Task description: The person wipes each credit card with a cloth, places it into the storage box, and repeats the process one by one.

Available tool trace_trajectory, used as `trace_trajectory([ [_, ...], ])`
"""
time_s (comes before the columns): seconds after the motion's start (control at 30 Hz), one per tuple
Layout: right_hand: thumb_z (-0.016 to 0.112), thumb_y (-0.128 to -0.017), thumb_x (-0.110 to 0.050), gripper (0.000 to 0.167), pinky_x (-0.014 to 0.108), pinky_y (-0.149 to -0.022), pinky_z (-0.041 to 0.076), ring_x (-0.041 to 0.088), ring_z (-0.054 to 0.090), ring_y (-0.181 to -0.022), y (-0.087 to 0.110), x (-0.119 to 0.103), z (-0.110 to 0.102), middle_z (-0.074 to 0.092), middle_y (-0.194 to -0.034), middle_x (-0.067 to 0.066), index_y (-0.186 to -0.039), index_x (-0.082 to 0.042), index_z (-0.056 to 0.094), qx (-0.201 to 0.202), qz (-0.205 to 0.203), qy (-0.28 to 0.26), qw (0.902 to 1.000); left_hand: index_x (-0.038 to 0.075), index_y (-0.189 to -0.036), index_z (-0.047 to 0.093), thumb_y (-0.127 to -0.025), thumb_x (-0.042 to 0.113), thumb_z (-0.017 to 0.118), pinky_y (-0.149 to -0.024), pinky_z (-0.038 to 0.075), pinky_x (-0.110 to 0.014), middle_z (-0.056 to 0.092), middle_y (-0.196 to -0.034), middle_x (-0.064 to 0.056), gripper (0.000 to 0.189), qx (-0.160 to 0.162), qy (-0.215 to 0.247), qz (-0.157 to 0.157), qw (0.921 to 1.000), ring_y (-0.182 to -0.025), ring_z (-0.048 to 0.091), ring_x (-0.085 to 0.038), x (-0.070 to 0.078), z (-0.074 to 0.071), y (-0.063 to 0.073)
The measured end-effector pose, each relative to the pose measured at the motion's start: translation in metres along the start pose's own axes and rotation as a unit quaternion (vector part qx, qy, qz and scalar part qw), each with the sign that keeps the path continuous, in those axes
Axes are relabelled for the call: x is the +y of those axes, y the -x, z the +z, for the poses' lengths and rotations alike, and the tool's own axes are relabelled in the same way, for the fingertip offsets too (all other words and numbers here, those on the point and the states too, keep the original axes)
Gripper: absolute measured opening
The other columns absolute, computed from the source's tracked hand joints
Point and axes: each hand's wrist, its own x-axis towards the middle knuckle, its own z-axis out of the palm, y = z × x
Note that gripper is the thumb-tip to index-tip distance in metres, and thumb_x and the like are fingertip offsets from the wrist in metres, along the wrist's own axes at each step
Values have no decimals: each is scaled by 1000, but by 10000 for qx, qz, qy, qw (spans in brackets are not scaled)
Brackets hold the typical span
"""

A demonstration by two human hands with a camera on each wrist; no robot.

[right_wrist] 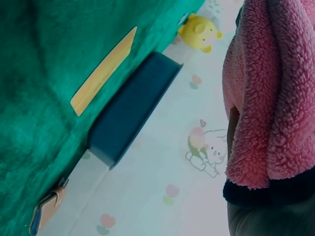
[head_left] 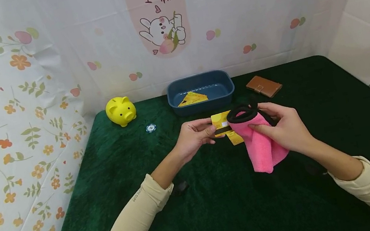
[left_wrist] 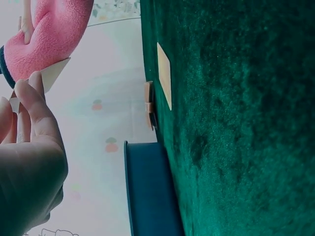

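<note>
My left hand (head_left: 195, 136) pinches a yellow card (head_left: 222, 128) with a dark stripe between thumb and fingers. The card's right end overlaps the black rim of a pink plush pouch (head_left: 259, 147) in the head view. My right hand (head_left: 285, 124) grips this pouch near its rim, thumb on the near side. In the left wrist view, the held card (left_wrist: 55, 74) shows beside the pink plush, at the fingertips. A second yellow card (head_left: 235, 138) lies on the table below the hands, and this loose card (right_wrist: 104, 73) shows whole in the right wrist view.
A blue bin (head_left: 203, 106) with several yellow cards (head_left: 194, 97) stands at the back. To its left are a yellow piggy bank (head_left: 121, 111) and a poker chip (head_left: 151, 128); to its right, a brown wallet (head_left: 264, 86). Dark green cloth (head_left: 153, 228) covers the table.
</note>
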Motion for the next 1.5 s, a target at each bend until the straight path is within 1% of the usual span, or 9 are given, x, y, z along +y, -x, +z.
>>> trace_trajectory([
  [0.33,74,-85,4,47,14,-67,49,-2,62,-88,-4,-5,8,71,-113,18,-130,-3,62,-137,-145,-161,9997,-12,-127,58,-99,0,58,-62,57,-22,69,-115,-22,31,23,-127,136,9998,-83,72,-14,-2,-1,-1],
  [0.47,74,-85,5,46,16,-64,50,1,63,-83,-7,-8,11,71,-111,17,-129,-3,62,-205,-219,-243,9993,-11,-127,59,-99,1,58,-62,57,-23,70,-114,-19,31,32,-146,132,9998,-83,72,-15,-3,-1,-2],
  [0.7,73,-86,4,45,18,-61,50,7,63,-78,-10,-12,16,71,-110,14,-129,-4,63,-426,-335,-349,9979,-11,-126,60,-100,4,57,-62,57,-23,74,-100,-5,30,127,32,128,9998,-79,70,-14,-5,0,-3],
  [0.8,73,-85,5,46,18,-60,50,8,62,-77,-10,-12,18,71,-111,14,-130,-3,62,-469,-401,-373,9974,-12,-125,60,-100,4,56,-62,57,-23,74,-93,-2,30,136,118,160,9997,-76,71,-14,-4,0,-3],
  [0.9,73,-84,7,47,18,-60,49,9,62,-75,-8,-12,19,71,-112,14,-129,-3,62,-506,-511,-364,9967,-14,-125,59,-101,4,55,-63,58,-24,74,-92,-2,30,133,160,209,9996,-76,72,-14,-3,1,-3],
  [1.03,74,-83,7,48,16,-65,49,8,62,-79,-7,-11,20,71,-115,14,-129,-2,62,-577,-652,-257,9959,-14,-126,59,-101,5,55,-65,58,-24,74,-95,-2,31,200,185,306,9992,-76,71,-13,-2,1,-2],
  [1.27,75,-81,8,48,15,-72,50,6,63,-85,-3,-9,19,71,-114,13,-127,-1,63,-718,-766,-233,9942,-14,-128,57,-102,5,54,-66,58,-24,73,-92,-2,32,342,272,425,9981,-74,69,-12,-1,1,0],
  [1.37,75,-81,8,47,15,-73,49,6,62,-85,0,-5,18,71,-114,14,-126,-1,64,-762,-790,-194,9938,-13,-128,58,-102,6,55,-66,58,-24,73,-95,-4,32,429,317,411,9977,-75,69,-14,0,0,0],
  [1.5,76,-80,9,48,15,-71,50,5,63,-84,1,1,14,71,-113,14,-126,-1,64,-732,-779,-114,9942,-9,-128,60,-102,9,55,-67,58,-25,72,-105,-12,32,538,155,354,9978,-79,71,-15,3,-2,1],
])
